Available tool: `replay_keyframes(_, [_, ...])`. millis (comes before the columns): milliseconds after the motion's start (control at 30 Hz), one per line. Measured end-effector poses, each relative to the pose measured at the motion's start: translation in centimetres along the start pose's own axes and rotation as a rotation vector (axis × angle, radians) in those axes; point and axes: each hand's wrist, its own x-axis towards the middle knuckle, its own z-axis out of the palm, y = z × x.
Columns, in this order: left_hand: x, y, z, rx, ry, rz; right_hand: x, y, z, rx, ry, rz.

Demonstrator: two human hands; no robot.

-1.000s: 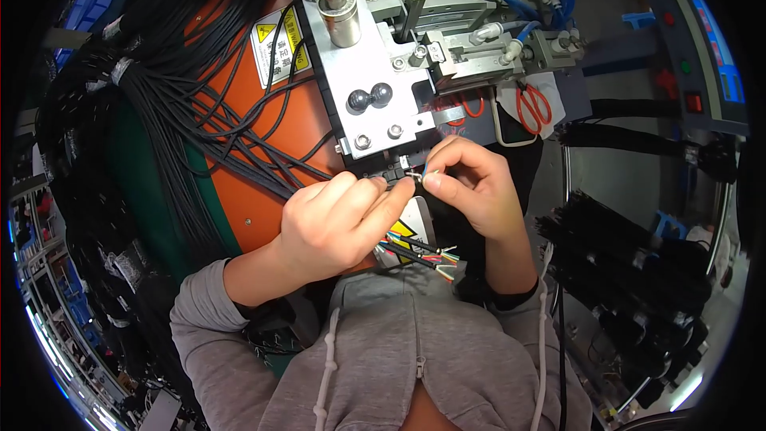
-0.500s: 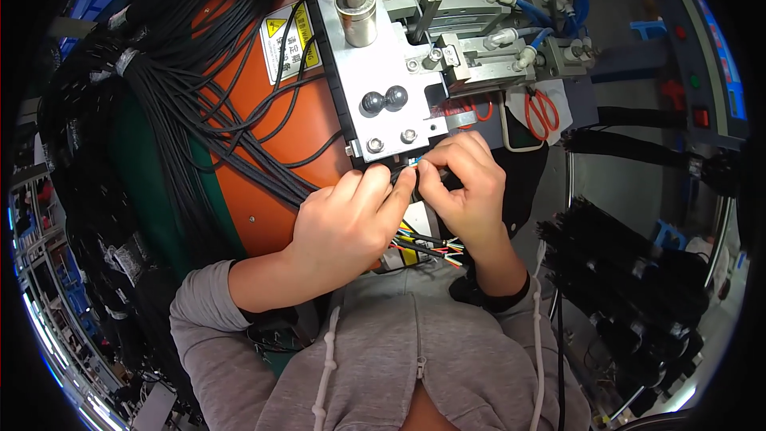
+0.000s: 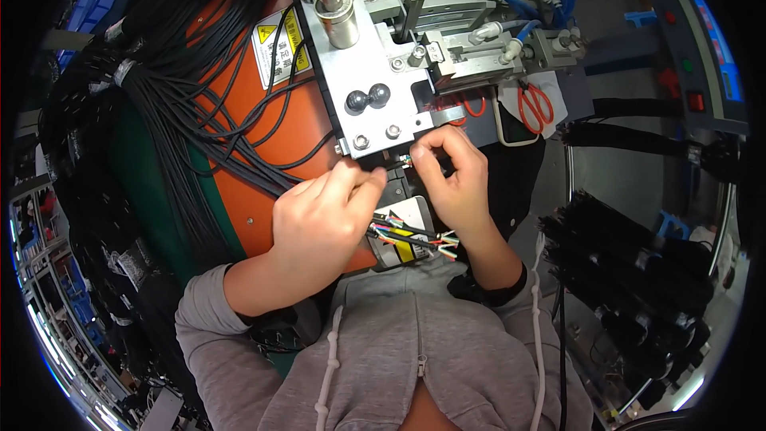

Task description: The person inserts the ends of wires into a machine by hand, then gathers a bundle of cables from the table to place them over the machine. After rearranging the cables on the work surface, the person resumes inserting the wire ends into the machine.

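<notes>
My left hand (image 3: 323,219) and my right hand (image 3: 451,175) meet just under the grey metal plate (image 3: 375,88) of a machine. Both pinch a thin black cable end with coloured wires (image 3: 415,235) at a small black fixture (image 3: 396,185) below the plate. The fingertips of the two hands almost touch. The loose coloured wire ends fan out below my right palm, over a white label. The exact spot where the wire enters the fixture is hidden by my fingers.
A thick bundle of black cables (image 3: 183,128) drapes over an orange panel (image 3: 271,136) at left. Red-handled scissors (image 3: 533,104) lie at the upper right. More black cable bundles (image 3: 638,271) hang on a rack at right. Pneumatic parts with blue hoses (image 3: 511,0) sit above.
The view has shifted a little, so the machine plate sits further right and lower in the picture. Both hands stay pinched together at the fixture, moving up close under the plate.
</notes>
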Motion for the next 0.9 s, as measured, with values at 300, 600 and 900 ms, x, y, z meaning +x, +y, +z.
replay_keyframes(300, [-0.3,-0.3,-0.1,0.019,-0.015,-0.070,2.5,-2.1,-0.9,0.016,-0.376,-0.627])
replay_keyframes(600, [0.9,-0.5,-0.9,-0.142,0.284,0.298,-0.1,-2.9,-3.0,0.080,-0.183,-0.471])
replay_keyframes(900, [0.6,-0.6,0.2,-0.219,0.306,0.187,0.3,-3.5,0.4,0.393,0.066,-0.253])
